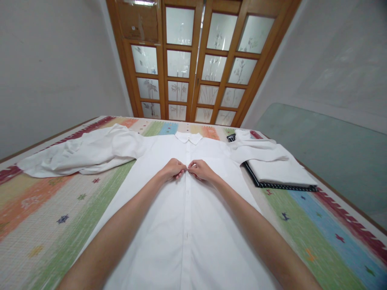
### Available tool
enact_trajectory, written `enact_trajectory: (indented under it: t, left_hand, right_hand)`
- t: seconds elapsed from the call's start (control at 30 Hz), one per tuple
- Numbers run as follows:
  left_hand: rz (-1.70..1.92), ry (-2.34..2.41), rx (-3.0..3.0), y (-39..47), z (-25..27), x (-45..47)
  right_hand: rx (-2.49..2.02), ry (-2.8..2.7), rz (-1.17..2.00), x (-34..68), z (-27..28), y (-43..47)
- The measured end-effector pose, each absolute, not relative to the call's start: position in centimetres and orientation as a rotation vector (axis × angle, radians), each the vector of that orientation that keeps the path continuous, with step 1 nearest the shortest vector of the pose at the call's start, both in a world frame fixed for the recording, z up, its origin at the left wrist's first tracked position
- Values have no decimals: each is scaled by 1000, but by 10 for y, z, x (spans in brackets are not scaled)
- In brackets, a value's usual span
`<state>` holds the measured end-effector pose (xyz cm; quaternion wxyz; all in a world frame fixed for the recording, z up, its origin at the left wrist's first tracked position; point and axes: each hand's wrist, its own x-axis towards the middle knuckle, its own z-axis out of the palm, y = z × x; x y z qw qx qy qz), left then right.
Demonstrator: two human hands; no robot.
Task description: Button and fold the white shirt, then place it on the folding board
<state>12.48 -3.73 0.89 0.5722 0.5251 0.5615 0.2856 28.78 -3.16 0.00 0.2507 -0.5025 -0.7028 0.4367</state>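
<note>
A white long-sleeved shirt (pixel 154 225) lies front side up, its collar (pixel 189 137) pointing away from me and its sleeves out to both sides. Over the upper placket, my left hand (pixel 174 169) pinches the shirt front with closed fingers. My right hand (pixel 199 169) meets it from the other side, thumb and fingers also pinched on the placket. The fingertips of both hands nearly touch. Whether a button sits between them is hidden. Small buttons or buttonholes run down the placket below the hands.
Folded white clothes (pixel 281 173) and a black patterned cloth (pixel 255 179) are stacked at the right, partly under the right sleeve. A striped colourful cover (pixel 60 217) lies beneath everything. Wooden glass-paned doors (pixel 193 64) stand beyond, and a pale green panel (pixel 326 149) leans at the right.
</note>
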Motion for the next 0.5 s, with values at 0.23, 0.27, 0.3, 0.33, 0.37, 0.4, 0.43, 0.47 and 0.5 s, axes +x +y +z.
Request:
enact_trajectory:
  t: [0.23, 0.27, 0.3, 0.33, 0.37, 0.4, 0.43, 0.47, 0.5]
  left_hand:
    - [693, 1323, 1245, -37, 6, 123]
    - [692, 1332, 1251, -37, 6, 122]
    - [694, 1342, 1260, -37, 5, 122]
    - [695, 1352, 1273, -36, 5, 122]
    - [694, 1363, 1294, -36, 4, 122]
    - [691, 1377, 1321, -36, 4, 122]
    - [688, 1393, 1351, -36, 4, 122]
    - [685, 1406, 1383, -37, 4, 121]
    - [686, 1412, 1415, -37, 4, 121]
  right_hand:
    - [-1285, -1932, 1267, 290, 1, -32]
    - [-1275, -1934, 1273, 291, 1, -32]
    - [-1263, -1936, 1279, 291, 1, -31]
    - [-1252, -1936, 1284, 291, 1, -31]
    - [-1242, -1934, 1288, 291, 0, -31]
    - [-1235, -1930, 1290, 292, 0, -31]
    - [-1235, -1925, 1287, 292, -1, -32]
    - [-1245, -1918, 1273, 292, -1, -32]
    - [-1265, -1911, 1246, 292, -2, -33]
